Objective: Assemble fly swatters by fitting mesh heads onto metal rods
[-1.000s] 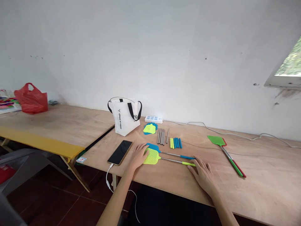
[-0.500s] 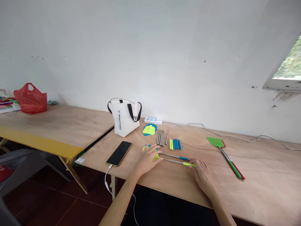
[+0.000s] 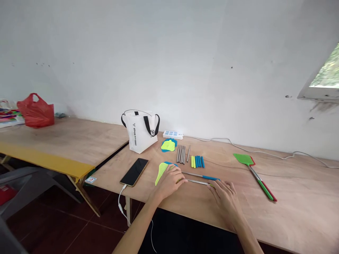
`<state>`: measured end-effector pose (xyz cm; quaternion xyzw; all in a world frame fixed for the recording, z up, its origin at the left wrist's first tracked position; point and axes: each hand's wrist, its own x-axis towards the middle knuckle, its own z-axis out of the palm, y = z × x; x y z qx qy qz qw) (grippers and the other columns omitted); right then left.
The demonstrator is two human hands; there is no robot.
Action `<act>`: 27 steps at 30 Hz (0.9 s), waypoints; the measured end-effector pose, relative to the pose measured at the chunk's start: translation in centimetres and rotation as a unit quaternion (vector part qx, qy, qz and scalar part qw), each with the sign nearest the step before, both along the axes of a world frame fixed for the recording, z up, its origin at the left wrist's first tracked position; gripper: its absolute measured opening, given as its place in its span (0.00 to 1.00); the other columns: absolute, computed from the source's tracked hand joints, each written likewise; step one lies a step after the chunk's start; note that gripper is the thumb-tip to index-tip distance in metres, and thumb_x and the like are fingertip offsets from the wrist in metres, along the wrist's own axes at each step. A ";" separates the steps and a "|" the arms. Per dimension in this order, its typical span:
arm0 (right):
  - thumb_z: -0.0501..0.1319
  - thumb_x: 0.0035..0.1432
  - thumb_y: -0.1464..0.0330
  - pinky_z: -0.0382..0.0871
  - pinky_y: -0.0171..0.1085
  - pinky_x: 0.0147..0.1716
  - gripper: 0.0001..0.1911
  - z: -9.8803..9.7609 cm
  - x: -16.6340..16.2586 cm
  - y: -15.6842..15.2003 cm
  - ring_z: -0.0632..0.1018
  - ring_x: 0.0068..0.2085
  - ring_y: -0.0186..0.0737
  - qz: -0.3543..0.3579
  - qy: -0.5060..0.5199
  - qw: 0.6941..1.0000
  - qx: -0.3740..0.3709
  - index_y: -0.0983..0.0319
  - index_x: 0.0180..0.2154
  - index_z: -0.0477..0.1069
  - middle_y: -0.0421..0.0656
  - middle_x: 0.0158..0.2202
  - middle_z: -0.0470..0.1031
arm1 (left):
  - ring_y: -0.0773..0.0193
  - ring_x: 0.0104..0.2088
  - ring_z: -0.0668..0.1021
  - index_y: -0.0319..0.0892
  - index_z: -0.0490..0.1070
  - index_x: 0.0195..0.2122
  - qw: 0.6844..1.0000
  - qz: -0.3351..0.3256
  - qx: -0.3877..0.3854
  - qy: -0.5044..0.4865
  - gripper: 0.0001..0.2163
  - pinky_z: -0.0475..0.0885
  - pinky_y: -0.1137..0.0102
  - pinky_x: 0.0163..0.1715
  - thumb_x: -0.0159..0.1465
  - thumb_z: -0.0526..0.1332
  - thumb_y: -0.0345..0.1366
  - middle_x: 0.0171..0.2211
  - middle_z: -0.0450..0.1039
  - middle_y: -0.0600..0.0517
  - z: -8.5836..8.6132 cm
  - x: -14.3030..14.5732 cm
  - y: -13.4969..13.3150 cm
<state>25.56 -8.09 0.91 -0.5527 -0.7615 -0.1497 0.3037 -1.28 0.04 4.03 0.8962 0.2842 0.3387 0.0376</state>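
My left hand (image 3: 171,181) is closed round the neck of a yellow fly swatter (image 3: 160,174), just right of its perforated head. At the other end, the fingers of my right hand (image 3: 225,197) close over its yellow handle and mostly hide it. Right behind lies a blue fly swatter (image 3: 210,177), its head partly covered by the yellow one and my left hand. Farther back are several metal tubes (image 3: 181,154), several yellow and blue handle sleeves (image 3: 197,162), and loose yellow and blue swatter heads (image 3: 168,145).
Green and red fly swatters (image 3: 244,158) lie at the right. A charging phone (image 3: 134,171) and a white bag (image 3: 141,134) are at the left, with a power strip (image 3: 173,134) by the wall. A red plastic bag (image 3: 35,111) sits on the other table.
The yellow swatter has shifted left and turned, exposing more of its head. My left hand has closed on its neck, and my right hand has slid left over the handle.
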 end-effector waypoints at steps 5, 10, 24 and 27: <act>0.46 0.76 0.59 0.57 0.40 0.41 0.21 0.2 -0.7 -0.2 0.76 0.36 0.40 0.005 -0.031 0.999 0.013 0.55 0.42 0.76 0.42 0.34 0.79 | 0.61 0.42 0.76 0.44 0.76 0.32 1.000 -0.015 0.000 0.006 0.14 0.63 0.59 0.55 0.74 0.58 0.42 0.32 0.78 0.54 0.5 0.5 -0.6; 0.47 0.75 0.59 0.58 0.40 0.43 0.22 0.5 0.6 -0.1 0.76 0.38 0.41 0.002 -0.042 0.999 0.003 0.54 0.39 0.77 0.43 0.33 0.80 | 0.60 0.43 0.76 0.46 0.77 0.33 1.000 -0.016 -0.004 0.011 0.14 0.61 0.58 0.58 0.74 0.58 0.42 0.32 0.78 0.54 0.9 -0.6 0.0; 0.48 0.71 0.50 0.64 0.43 0.45 0.24 0.3 8.5 -0.2 0.79 0.37 0.42 -0.032 0.044 0.998 -0.018 0.54 0.38 0.77 0.41 0.35 0.81 | 0.58 0.44 0.76 0.46 0.78 0.34 1.000 0.013 -0.020 0.015 0.14 0.61 0.56 0.57 0.74 0.57 0.44 0.33 0.79 0.53 1.4 -1.4 0.2; 0.48 0.71 0.49 0.66 0.41 0.40 0.25 0.1 8.2 -0.2 0.78 0.34 0.41 -0.029 0.054 0.997 -0.052 0.53 0.39 0.78 0.41 0.33 0.80 | 0.58 0.42 0.76 0.45 0.78 0.33 0.999 0.018 -0.022 0.015 0.15 0.62 0.56 0.56 0.73 0.58 0.45 0.32 0.79 0.53 1.7 -1.7 0.1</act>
